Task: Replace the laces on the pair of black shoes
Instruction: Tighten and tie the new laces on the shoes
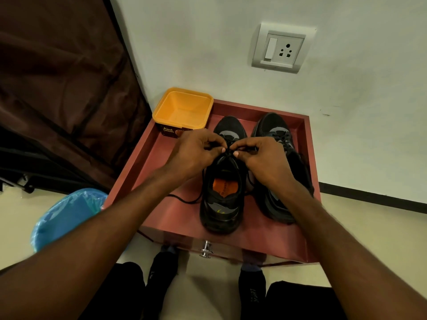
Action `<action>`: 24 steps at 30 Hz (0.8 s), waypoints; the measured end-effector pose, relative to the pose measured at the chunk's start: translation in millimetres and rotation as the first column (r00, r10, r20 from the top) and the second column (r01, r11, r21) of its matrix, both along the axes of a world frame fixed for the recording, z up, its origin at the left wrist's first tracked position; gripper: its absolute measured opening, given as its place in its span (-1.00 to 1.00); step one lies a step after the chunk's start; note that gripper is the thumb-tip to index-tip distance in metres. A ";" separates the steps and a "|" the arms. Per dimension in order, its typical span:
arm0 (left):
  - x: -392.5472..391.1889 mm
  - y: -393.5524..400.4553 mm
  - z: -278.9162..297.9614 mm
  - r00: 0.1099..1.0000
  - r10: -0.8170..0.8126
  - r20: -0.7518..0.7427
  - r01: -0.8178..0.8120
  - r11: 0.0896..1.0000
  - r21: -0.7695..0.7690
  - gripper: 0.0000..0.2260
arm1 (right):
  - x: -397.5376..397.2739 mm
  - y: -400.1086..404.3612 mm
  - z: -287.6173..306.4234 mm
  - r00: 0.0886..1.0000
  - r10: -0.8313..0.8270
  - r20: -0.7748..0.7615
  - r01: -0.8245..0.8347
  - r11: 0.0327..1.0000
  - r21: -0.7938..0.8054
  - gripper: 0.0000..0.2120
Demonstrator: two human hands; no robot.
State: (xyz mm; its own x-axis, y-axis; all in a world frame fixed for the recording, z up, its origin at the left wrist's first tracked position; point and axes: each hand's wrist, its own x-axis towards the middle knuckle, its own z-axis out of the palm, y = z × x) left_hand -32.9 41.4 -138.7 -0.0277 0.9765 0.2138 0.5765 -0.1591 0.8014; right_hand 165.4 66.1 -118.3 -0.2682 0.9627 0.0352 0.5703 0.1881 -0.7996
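Both grips pinch the black lace (227,151) at the near shoe's (221,192) top eyelets: left hand (196,153), right hand (261,158). Uneven pulling could drag the trailing end back through, I judge.

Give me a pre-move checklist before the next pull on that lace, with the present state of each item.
1. Both hands on the lace: left hand and right hand pinch the black lace over the near shoe. Ok.
2. Shoe seated flat on the red tray: ok.
3. Loose lace end trails left on the tray, free of snags: ok.
4. Lace threaded through the right eyelets: cannot tell, fingers hide them.
5. Second shoe laced: laces show across it; whether new, cannot tell.
6. Yellow tub clear of the hands: ok.
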 end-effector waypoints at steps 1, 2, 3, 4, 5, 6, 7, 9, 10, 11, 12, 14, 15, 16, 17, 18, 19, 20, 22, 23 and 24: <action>-0.3 0.2 0.0 0.998 -0.013 -0.060 0.015 1.000 0.023 -0.92 | -0.6 -0.6 -0.2 1.000 0.001 0.014 -0.001 1.000 0.017 -0.89; 0.0 0.0 1.3 0.994 -0.029 -0.105 0.034 0.999 0.040 -0.94 | -1.1 -1.2 0.0 1.000 -0.001 0.029 -0.001 0.999 0.037 -0.89; 0.9 -0.9 3.2 0.991 -0.046 -0.125 0.052 0.997 0.050 -0.96 | -1.5 -1.6 0.1 0.999 -0.002 0.043 0.000 0.998 0.056 -0.90; 2.1 -1.9 5.5 0.990 -0.063 -0.126 0.071 0.996 0.056 -0.98 | -1.7 -1.8 0.1 0.999 -0.003 0.055 -0.001 0.998 0.071 -0.90; 2.8 -3.3 7.9 0.989 -0.082 -0.122 0.089 0.995 0.053 -0.99 | -1.7 -1.6 -0.1 0.998 -0.003 0.063 -0.002 0.997 0.080 -0.89; 3.1 -4.2 9.5 0.989 -0.095 -0.115 0.101 0.994 0.041 -0.99 | -1.3 -1.1 0.1 0.998 -0.004 0.066 -0.002 0.997 0.084 -0.88; 2.8 -4.9 10.2 0.989 -0.106 -0.105 0.109 0.994 0.024 -0.98 | -0.8 -0.5 0.1 0.998 -0.006 0.065 0.001 0.997 0.081 -0.88; -0.2 -4.4 9.6 0.993 -0.113 -0.028 0.112 0.993 -0.026 -0.95 | -0.4 0.6 0.6 0.998 -0.011 0.055 0.008 0.998 0.070 -0.88; -2.6 -3.9 9.1 0.993 -0.110 0.052 0.112 0.992 -0.058 -0.95 | -0.9 0.7 0.5 0.998 -0.012 0.055 0.008 0.998 0.067 -0.88; -5.3 -3.7 8.4 0.986 -0.101 0.134 0.113 0.990 -0.089 -0.92 | -1.6 0.7 0.3 0.998 -0.011 0.057 0.007 0.998 0.066 -0.88; -7.3 -3.8 7.6 0.976 -0.092 0.197 0.117 0.987 -0.115 -0.88 | -2.3 0.8 -0.2 0.998 -0.010 0.062 0.006 0.998 0.068 -0.88; -9.5 -3.7 4.6 0.973 -0.088 0.215 0.120 0.983 -0.140 -0.85 | -4.1 0.7 -1.3 0.996 -0.008 0.086 0.001 0.997 0.082 -0.88; -9.6 -3.7 3.1 0.977 -0.090 0.196 0.119 0.982 -0.144 -0.84 | -4.8 0.7 -1.7 0.994 -0.006 0.108 -0.005 0.995 0.097 -0.88; -9.0 -3.6 2.1 0.979 -0.087 0.183 0.114 0.983 -0.145 -0.83 | -5.5 0.9 -1.9 0.991 -0.007 0.134 -0.009 0.993 0.119 -0.89; -8.0 -3.7 1.5 0.979 -0.079 0.189 0.107 0.984 -0.143 -0.83 | -6.3 1.1 -1.7 0.988 -0.009 0.157 -0.012 0.991 0.136 -0.89; -7.0 -3.7 1.3 0.977 -0.068 0.202 0.096 0.986 -0.137 -0.82 | -7.0 1.3 -1.0 0.986 -0.012 0.168 -0.011 0.991 0.137 -0.89; -5.5 -3.6 1.1 0.976 -0.056 0.209 0.084 0.988 -0.128 -0.82 | -7.3 1.5 0.0 0.987 -0.012 0.162 -0.007 0.993 0.114 -0.90; -4.0 -3.2 0.8 0.977 -0.046 0.207 0.072 0.990 -0.119 -0.82 | -6.9 2.0 1.4 0.989 -0.003 0.147 -0.008 0.997 0.072 -0.90; -2.7 -2.1 -0.8 0.979 -0.032 0.200 0.053 0.993 -0.105 -0.84 | -3.9 2.6 4.0 0.992 0.042 0.115 -0.040 0.999 -0.019 -0.90; -2.9 -1.4 -1.7 0.981 -0.027 0.193 0.047 0.994 -0.097 -0.86 | -1.6 2.8 4.8 0.994 0.060 0.096 -0.055 0.997 -0.058 -0.90; -3.6 -0.7 -2.3 0.984 -0.025 0.176 0.041 0.995 -0.089 -0.88 | 0.8 2.4 5.4 0.995 0.067 0.071 -0.061 0.994 -0.089 -0.90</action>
State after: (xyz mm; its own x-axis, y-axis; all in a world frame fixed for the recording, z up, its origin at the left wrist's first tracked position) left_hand -36.6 40.7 -141.0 -0.0241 0.9927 0.1181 0.4222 -0.0970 0.9013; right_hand 166.3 68.4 -112.9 -0.3281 0.9420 -0.0700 0.6173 0.1577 -0.7708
